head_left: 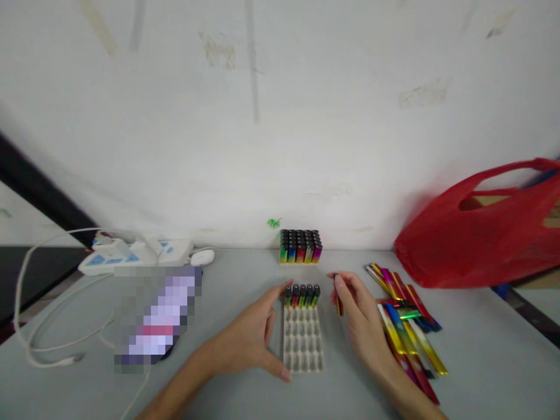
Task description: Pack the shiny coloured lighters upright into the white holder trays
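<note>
A pale moulded tray (303, 339) with rows of hollow slots lies before me. Across its far end stands one row of lighters (302, 296) with black tops and green-yellow bodies. My left hand (249, 332) spans the tray's left side, index finger at the far corner and thumb at the near corner. To the right of the tray, my right hand (356, 312) pinches a single lighter (338, 297) with a dark top and a red-gold body, partly covered by the fingers. Beside that hand lies a loose pile of shiny multicoloured lighters (405, 332).
Against the wall stands a full block of lighters (301, 248) in coloured columns. A red bag (459, 245) is at the right. On the left are a power strip (135, 256), a white cable (32, 350), a small white device (202, 256) and a blurred-out phone (164, 318).
</note>
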Available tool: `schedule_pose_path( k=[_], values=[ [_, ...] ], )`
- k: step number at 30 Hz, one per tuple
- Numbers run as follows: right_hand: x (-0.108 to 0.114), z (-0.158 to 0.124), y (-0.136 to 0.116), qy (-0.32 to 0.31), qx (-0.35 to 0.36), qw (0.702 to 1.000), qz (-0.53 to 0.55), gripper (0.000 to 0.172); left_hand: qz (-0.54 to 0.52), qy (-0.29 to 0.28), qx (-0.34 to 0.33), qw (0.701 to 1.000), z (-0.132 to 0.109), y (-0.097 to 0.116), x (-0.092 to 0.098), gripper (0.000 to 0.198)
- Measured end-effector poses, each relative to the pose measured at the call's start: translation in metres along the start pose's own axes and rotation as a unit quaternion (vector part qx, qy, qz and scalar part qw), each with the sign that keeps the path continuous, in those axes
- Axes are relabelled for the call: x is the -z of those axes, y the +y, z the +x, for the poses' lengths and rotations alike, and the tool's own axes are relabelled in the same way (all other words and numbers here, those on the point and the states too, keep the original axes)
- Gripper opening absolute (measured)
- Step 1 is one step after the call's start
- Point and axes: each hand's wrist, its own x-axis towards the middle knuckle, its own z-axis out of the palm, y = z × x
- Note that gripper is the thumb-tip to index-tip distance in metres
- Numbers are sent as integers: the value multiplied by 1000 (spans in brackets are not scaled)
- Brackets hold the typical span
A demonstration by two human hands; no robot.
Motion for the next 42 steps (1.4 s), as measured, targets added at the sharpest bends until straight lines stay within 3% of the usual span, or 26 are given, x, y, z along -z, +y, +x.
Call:
schedule_pose_path(
  k=[10,20,34,42],
  values=[
    [1,-4,-10,10,66,996,-59,31,-1,17,32,999,1,-1,-2,132],
    [2,-11,-17,-17,174,970,-167,10,-17,38,36,998,2,2,-5,116],
    [9,-7,-18,-80,226,949,-207,12,-12,39,39,998,4,3,-5,114],
    [6,-10,-15,-98,236,944,-206,22,-2,39,32,999,4,2,-5,111]
  ],
)
